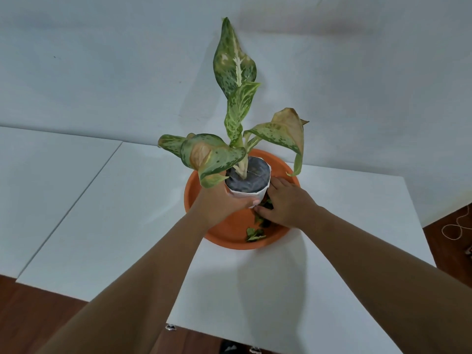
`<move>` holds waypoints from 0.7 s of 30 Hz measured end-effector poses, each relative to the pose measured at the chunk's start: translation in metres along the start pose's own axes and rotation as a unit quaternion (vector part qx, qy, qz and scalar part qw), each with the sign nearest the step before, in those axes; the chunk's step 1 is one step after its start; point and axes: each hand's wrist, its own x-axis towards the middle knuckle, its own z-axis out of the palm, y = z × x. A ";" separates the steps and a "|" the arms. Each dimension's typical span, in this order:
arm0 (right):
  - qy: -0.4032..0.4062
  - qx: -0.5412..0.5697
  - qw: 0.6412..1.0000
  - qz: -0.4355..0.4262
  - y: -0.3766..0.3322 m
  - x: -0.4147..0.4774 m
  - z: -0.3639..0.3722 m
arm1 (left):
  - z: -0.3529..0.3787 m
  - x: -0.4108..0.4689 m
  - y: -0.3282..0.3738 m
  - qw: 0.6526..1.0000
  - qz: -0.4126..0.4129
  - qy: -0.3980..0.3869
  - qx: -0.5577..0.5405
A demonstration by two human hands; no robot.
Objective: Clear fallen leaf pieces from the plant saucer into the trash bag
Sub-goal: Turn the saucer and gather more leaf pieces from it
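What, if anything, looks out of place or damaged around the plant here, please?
Torn green leaf pieces lie loose in the orange saucer, beside the right hand. Two leaves on the plant have dry brown patches, one on the left and one on the right. The left hand grips the white pot.

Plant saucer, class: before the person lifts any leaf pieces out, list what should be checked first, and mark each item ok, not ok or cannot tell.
1. Pot steadied: left hand grips the white pot. Ok.
2. Right hand on the leaf pieces: it rests on those beside the pot. Ok.
3. Pieces actually pinched: fingers cover them. Cannot tell.
4. All pieces gathered: a clump lies apart near the front rim of the saucer. Not ok.
5. Trash bag within reach: none in view. Cannot tell.
6. Saucer fully on the white table. Ok.
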 end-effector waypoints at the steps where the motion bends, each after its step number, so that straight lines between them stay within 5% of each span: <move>1: -0.001 0.003 1.000 0.002 -0.001 -0.001 0.000 | 0.000 0.002 0.002 1.000 0.011 0.006 0.005; 5: -0.006 0.006 1.000 0.010 -0.007 -0.010 0.000 | 0.001 0.005 0.005 0.995 0.065 0.047 0.053; 14: -0.073 0.037 0.997 0.018 -0.038 -0.038 -0.005 | -0.004 0.014 0.006 0.989 0.053 0.111 0.081; 21: -0.063 0.145 0.987 0.002 -0.029 -0.037 -0.016 | -0.008 0.016 -0.018 0.994 0.029 0.090 0.063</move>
